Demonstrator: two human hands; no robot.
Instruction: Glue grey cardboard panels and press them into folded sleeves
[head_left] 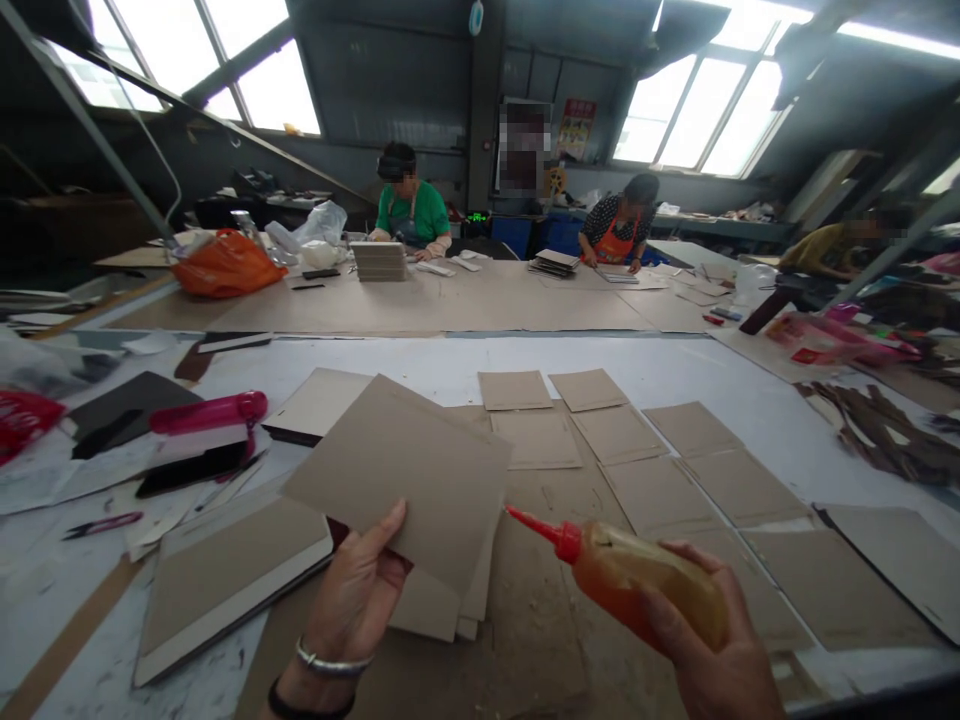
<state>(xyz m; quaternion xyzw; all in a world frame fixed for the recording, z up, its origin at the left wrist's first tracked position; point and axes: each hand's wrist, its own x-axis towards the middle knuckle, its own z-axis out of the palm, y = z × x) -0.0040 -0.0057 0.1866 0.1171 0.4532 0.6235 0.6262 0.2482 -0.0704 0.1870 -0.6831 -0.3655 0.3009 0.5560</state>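
board (416, 460) between left fingers (386, 530); bottle (626, 575) within right fingers (667, 620)

One squeeze bottle (649, 585), one silver bracelet (331, 667) (plus three co-workers (414, 215)).

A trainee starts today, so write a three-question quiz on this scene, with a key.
1. Which hand holds the squeeze bottle?
2. True or false: the bottle's nozzle is blue.
3. What does the left hand hold? A) a plastic bag; B) a flat board; C) a pair of scissors.

Key:
1. The right hand.
2. False; the nozzle is red.
3. B.
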